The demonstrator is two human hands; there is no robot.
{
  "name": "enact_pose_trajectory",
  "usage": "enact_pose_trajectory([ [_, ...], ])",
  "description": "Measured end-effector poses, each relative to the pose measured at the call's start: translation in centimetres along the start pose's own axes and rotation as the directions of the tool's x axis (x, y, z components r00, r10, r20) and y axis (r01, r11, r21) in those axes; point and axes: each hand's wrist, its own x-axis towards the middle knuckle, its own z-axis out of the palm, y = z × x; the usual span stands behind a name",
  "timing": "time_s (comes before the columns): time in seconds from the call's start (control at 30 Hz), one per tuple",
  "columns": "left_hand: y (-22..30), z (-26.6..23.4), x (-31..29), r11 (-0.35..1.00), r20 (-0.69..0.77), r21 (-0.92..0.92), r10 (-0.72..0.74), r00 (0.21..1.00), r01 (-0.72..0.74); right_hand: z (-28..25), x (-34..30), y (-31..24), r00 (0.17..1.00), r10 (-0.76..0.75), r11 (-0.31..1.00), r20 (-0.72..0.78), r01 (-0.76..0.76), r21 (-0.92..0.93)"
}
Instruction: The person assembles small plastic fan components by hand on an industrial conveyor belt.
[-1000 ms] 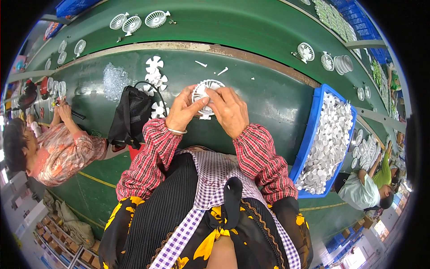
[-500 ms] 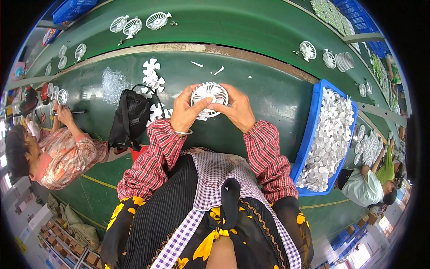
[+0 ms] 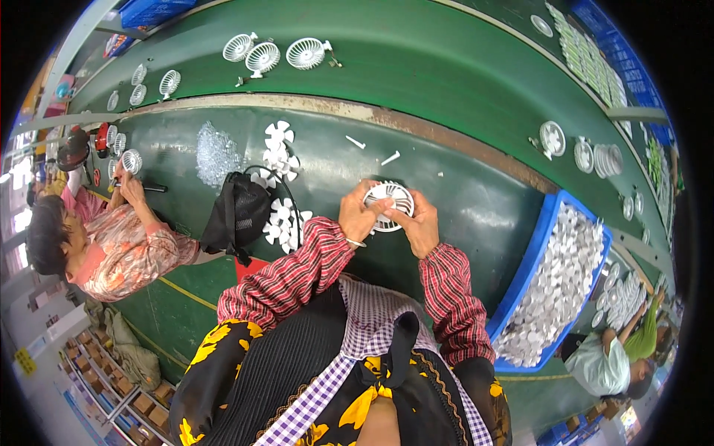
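Observation:
Over the green worktop, both hands hold a white round fan cage with a slatted rim. My left hand is closed around its left side, and my right hand grips the right side. Both thumbs lie across the middle of the cage, so part of its centre is hidden. Beyond it on the worktop lie a small white pin-shaped part and a second such part. White fan blades sit in loose groups to the left, some partly behind a bag's cord.
A black mesh bag stands left, near a pile of small clear parts. At right is a blue crate full of small white pieces. Fan cages lie on the green belt beyond. A co-worker sits at far left.
The view has shifted, so the worktop and its things appear further right and lower. Both hands keep hold of the fan cage, thumbs still across its middle.

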Motion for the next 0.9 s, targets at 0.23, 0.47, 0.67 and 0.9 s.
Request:
enact_pose_trajectory([
  [0.23,2.6,-8.2,4.8,0.942,0.0,0.285,0.185,0.983,-0.178,-8.3,13.7,-2.2,0.974,-0.079,0.992,-0.215,0.057,-0.108],
  [0.47,-8.6,-21.2,-11.2,0.527,-0.203,0.759,-0.365,0.908,0.382,-17.0,20.3,-3.8,0.811,0.07,0.973,-0.581,0.073,0.219],
  [0.67,-9.3,-18.2,-6.5,0.68,-0.416,0.566,-0.252,0.874,0.466,-2.3,6.7,1.9,0.909,-0.406,0.648,0.095,0.359,-0.672],
  [0.9,-9.0,-12.7,-3.6,0.922,-0.159,0.328,-0.159,0.974,0.204,2.8,0.5,6.0,0.926,-0.189,0.347,0.326,0.374,-0.86],
])
